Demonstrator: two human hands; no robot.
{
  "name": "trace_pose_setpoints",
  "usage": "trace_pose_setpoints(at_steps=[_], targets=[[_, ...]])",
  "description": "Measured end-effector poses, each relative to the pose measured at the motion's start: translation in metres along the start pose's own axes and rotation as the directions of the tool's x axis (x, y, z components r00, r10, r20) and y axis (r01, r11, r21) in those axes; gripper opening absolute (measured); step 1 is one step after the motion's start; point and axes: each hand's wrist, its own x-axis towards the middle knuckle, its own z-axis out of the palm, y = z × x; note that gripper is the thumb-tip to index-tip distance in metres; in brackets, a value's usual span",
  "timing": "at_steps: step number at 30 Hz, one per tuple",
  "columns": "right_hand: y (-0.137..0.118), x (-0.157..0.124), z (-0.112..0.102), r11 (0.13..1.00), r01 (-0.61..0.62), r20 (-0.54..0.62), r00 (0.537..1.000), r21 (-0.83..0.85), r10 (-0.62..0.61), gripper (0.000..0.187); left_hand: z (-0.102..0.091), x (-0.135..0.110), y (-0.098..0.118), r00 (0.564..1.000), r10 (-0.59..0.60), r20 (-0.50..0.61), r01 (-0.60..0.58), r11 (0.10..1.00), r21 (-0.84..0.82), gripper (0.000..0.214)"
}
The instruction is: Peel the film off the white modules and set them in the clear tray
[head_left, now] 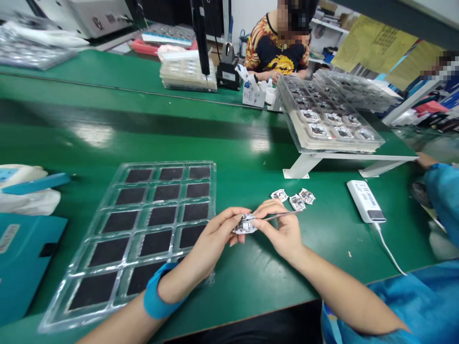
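My left hand (215,239) pinches a small round white circuit part (245,224) between thumb and fingers just above the green table. My right hand (283,231) is closed on thin metal tweezers (283,216), whose tip end meets the part. Three more small white parts (294,198) lie loose on the table just beyond my right hand. A clear plastic tray (107,267) with dark square pockets lies flat to the left of my hands. A blue band circles my left wrist.
A raised white stand holds a clear tray of parts (332,122) at the right back. A white power bank (366,200) with cable lies at the right. Another person (276,48) sits across the table. A blue-sleeved arm (441,191) reaches in at the right edge. A teal box (21,258) sits left.
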Motion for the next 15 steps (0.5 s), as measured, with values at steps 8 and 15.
trace_pose_setpoints(at_steps=[8,15], targets=[[0.0040,0.0014,-0.0024,0.953,-0.240,0.043,0.971,0.185,0.237,0.014,-0.0012,0.0003,-0.0003,0.999,-0.025,0.024,0.024,1.000,0.011,0.028],[0.0030,-0.0001,0.0018,0.955,-0.253,-0.051,0.963,0.156,0.264,0.012,-0.0022,0.0007,-0.0052,0.999,0.041,0.027,-0.044,0.992,0.116,0.026]])
